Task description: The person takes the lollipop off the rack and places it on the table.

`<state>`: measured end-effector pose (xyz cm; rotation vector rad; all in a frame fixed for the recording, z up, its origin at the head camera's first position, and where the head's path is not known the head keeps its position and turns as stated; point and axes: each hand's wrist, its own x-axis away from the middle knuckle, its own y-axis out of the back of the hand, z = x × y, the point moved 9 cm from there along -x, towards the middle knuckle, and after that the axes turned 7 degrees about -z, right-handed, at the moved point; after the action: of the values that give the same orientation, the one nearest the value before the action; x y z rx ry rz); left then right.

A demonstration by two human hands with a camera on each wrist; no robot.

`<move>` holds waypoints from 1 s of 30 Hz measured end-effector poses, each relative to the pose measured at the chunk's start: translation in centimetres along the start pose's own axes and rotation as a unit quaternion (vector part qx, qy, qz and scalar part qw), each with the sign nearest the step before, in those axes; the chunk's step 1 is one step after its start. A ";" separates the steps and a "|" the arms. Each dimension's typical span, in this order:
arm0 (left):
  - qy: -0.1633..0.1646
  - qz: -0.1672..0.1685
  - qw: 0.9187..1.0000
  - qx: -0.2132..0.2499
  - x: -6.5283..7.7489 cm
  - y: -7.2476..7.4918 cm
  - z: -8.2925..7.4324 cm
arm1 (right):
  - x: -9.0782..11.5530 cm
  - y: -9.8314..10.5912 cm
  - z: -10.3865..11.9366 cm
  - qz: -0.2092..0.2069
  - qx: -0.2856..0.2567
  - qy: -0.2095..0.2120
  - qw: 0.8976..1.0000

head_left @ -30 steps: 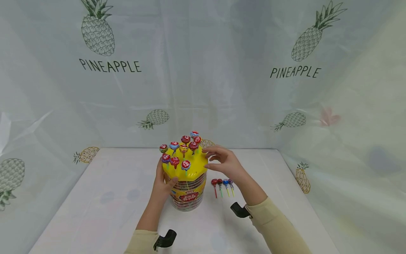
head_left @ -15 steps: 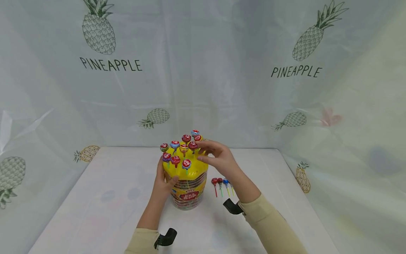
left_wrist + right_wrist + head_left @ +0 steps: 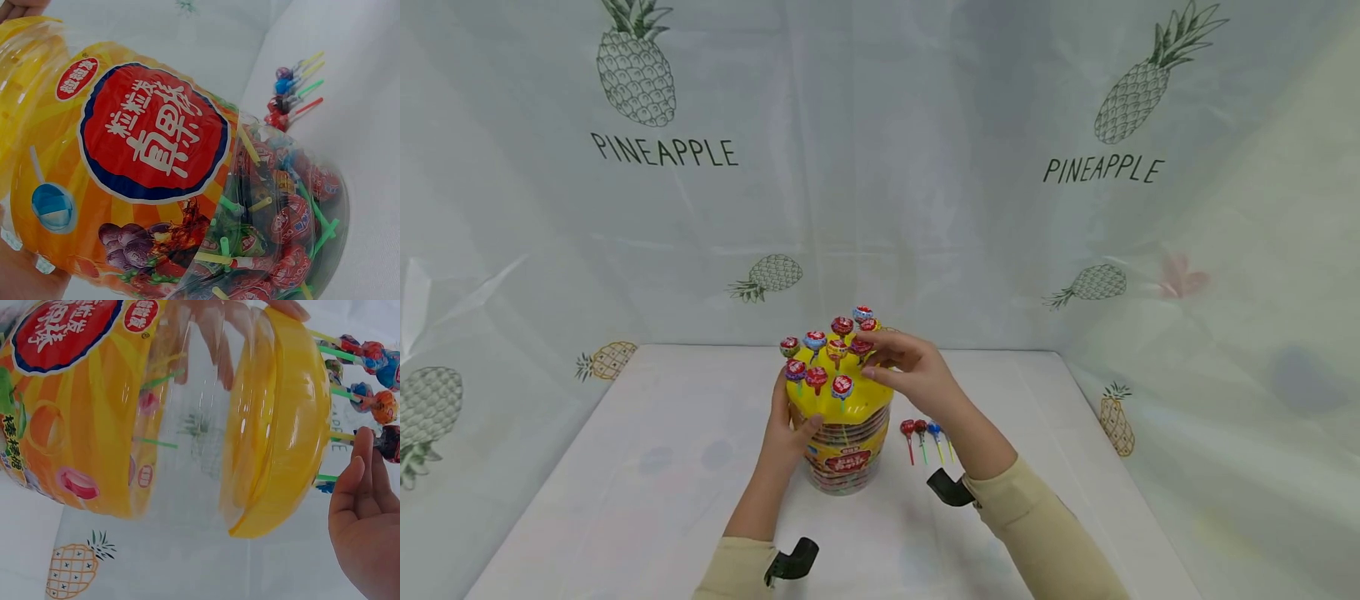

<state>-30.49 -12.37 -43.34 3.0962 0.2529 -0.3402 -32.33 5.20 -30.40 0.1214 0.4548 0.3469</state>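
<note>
A clear plastic candy jar [image 3: 847, 463] with an orange label stands upright on the table, and its yellow lid [image 3: 867, 402] carries several lollipops stuck in by their sticks. My left hand [image 3: 788, 435] grips the jar's left side near the lid, thumb toward the front. At the lid's right side, my right hand [image 3: 922, 377] pinches a dark red lollipop [image 3: 389, 443] on a yellow stick just below its candy head. That stick stands at the lid's surface; its lower end is hidden. More wrapped lollipops fill the jar's bottom in the left wrist view.
Several loose lollipops [image 3: 921, 428] lie in a row on the white table [image 3: 700, 500], right of the jar and partly behind my right forearm. A pale curtain [image 3: 880, 167] printed with pineapples hangs behind and beside the table.
My right hand has moved left from the lid's right edge to the dark red lollipop, its thumb and fingers closing in. That lollipop has shifted slightly. My left hand keeps its grip.
</note>
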 end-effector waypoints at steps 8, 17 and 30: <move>0.003 0.002 1.000 0.000 -0.1 -0.1 0.2 | 0.3 -0.2 0.3 -0.015 -0.021 0.007 1.000; 0.006 -0.002 1.000 -0.008 0.0 -0.1 -0.1 | 0.6 -0.1 0.2 -0.059 -0.031 0.010 0.998; 0.009 -0.004 1.000 -0.008 0.1 0.0 -0.2 | 1.0 0.5 1.5 -0.128 -0.030 0.060 0.990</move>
<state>-30.36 -12.32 -43.18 3.0854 0.2664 -0.3080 -30.98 5.91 -29.36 -0.0162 0.5708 0.1148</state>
